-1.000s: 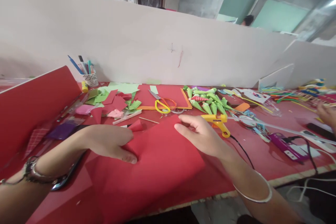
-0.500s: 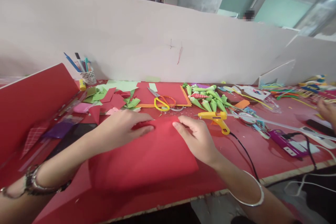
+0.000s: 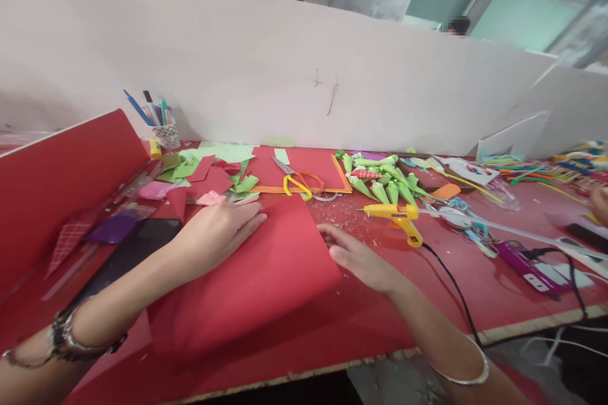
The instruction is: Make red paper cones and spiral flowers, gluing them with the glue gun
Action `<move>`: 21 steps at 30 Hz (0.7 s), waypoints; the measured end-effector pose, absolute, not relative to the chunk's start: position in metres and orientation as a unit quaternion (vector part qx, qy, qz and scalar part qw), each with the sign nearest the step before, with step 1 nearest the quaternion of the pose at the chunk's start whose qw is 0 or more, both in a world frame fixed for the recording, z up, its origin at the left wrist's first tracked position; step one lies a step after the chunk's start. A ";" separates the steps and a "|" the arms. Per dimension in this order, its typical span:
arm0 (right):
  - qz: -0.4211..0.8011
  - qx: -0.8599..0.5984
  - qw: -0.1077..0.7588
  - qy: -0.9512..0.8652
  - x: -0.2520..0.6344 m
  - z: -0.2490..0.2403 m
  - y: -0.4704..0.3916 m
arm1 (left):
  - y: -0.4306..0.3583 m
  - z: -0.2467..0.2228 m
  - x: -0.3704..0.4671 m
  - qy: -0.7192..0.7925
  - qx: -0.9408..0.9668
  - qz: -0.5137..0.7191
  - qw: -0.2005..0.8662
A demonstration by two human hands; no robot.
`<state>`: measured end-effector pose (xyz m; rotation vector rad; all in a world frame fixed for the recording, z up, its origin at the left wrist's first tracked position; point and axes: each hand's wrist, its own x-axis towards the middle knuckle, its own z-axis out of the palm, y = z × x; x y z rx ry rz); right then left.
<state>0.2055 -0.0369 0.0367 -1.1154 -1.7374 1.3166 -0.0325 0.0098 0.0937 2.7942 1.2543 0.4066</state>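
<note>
A large sheet of red paper curves over the table in front of me, its right corner raised and a shadow under its near edge. My left hand is at the sheet's upper left edge, fingers together and closed on the paper; the underside of the grip is hidden. By the right edge is my right hand, its fingers apart and the fingertips close to the paper. Beyond the sheet lie scissors with yellow and orange handles. A yellow glue gun rests right of them.
Green paper cones are heaped at the back. Paper scraps and a pen cup stand left, near a dark phone. A purple power strip with cables lies right. Another person's hand shows at the right edge.
My right hand has let go of the sheet's top edge and moved right and down. The paper's right side has swung up and left. My left hand has flattened and shifted slightly left.
</note>
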 end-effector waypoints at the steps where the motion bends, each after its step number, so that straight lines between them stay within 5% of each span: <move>1: 0.537 -0.421 0.329 -0.652 0.204 0.033 -0.040 | 0.010 0.093 -0.033 0.396 0.908 0.131 0.029; 9: 0.684 -0.413 0.346 -0.492 0.189 0.018 -0.055 | 0.011 0.089 -0.038 0.400 0.902 0.153 0.061; 21: 0.654 -0.435 0.370 -0.496 0.182 0.023 -0.057 | 0.012 0.087 -0.040 0.421 0.893 0.138 0.077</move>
